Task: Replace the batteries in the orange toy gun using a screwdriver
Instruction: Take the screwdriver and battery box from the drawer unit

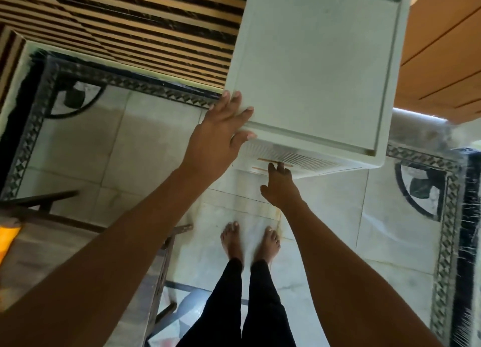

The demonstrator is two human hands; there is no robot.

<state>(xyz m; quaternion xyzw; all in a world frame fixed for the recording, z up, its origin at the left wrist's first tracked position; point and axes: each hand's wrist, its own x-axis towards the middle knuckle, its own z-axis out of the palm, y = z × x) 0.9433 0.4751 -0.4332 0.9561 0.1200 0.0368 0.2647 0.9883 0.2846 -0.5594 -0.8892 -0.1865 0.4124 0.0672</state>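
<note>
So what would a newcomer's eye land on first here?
The white plastic cabinet fills the upper middle. The left hand lies flat on its near left corner, while the right hand reaches the ribbed drawer front just below. Bare feet stand on the marble floor beneath.

Light: soft daylight, dim — glare far right | Blur: motion-smeared edges | Lens: wide-angle bending at borders

White plastic cabinet (320, 68) showing ribbed front with thin orange slots. Floor (161, 148) showing pale marble tiles, black geometric border. Wall panel (145, 28) running tan-and-dark stripes. Trousers (234, 307) showing black.
</note>
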